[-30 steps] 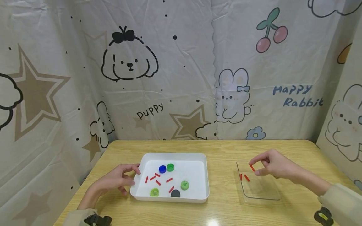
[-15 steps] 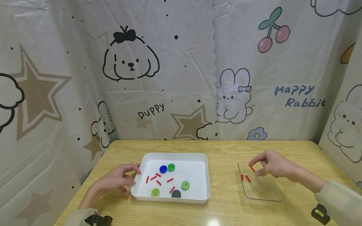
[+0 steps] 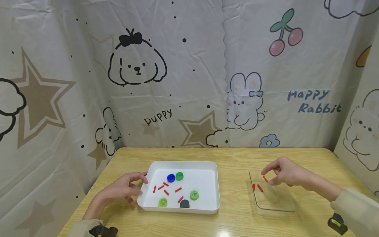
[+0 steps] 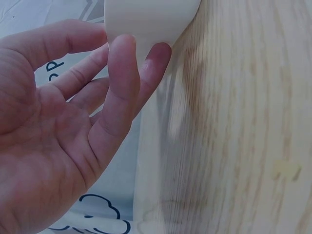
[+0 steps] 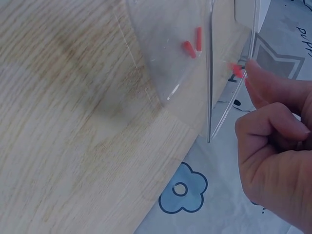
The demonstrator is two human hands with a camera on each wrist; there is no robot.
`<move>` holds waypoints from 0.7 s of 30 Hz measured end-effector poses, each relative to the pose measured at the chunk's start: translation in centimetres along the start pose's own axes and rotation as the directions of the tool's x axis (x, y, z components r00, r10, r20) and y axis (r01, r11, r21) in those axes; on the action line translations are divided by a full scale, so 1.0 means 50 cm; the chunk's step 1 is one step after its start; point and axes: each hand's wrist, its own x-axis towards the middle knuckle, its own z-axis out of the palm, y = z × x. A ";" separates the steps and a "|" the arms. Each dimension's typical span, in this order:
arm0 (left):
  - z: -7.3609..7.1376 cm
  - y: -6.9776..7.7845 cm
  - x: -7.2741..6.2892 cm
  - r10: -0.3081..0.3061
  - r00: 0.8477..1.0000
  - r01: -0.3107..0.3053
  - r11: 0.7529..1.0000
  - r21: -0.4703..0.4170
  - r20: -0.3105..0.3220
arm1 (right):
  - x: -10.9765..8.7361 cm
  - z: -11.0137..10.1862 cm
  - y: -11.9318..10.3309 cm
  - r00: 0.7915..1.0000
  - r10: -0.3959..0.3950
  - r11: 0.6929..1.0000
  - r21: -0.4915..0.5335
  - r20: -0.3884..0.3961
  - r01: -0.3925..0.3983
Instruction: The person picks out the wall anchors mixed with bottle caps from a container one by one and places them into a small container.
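The right hand (image 3: pixel 285 174) is hanging over the clear container (image 3: pixel 276 209), its thumb and index finger standing slightly apart on either side of a red stick (image 3: pixel 265 179). Whether they are pinching it or letting it go I cannot tell; the right wrist view is showing it only as a blur by the fingertips. The other fingers are bending in toward the palm, and the forearm is slanting in from the right.

Close by, two red sticks (image 3: pixel 260 188) are lying in the container near its left wall. Farther out, six more sticks (image 3: pixel 178 189) are lying scattered in the white tray (image 3: pixel 204 182), so the work is looking only partly done. Blue (image 3: pixel 171 178), green (image 3: pixel 179 176), light green (image 3: pixel 194 195) and yellow-green caps (image 3: pixel 163 202) and a dark piece (image 3: pixel 185 203) are sharing that tray.

At its left end, the left hand (image 3: pixel 122 187) is resting loosely spread fingertips against the outer wall, gripping nothing. Both vessels are standing on the wooden counter (image 3: pixel 234 161).
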 end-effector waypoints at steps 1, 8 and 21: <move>0.001 0.000 0.000 -0.001 1.000 0.001 1.000 -0.002 0.000 | 0.000 -0.001 -0.001 1.000 0.002 1.000 -0.002 0.003 -0.002; 0.002 -0.001 0.001 -0.007 1.000 0.007 1.000 -0.002 -0.004 | 0.002 -0.004 -0.010 1.000 0.007 0.999 -0.036 -0.009 -0.008; -0.001 0.001 -0.002 -0.010 1.000 0.010 1.000 -0.013 0.003 | 0.043 0.022 -0.107 0.988 -0.154 0.982 -0.114 -0.015 0.151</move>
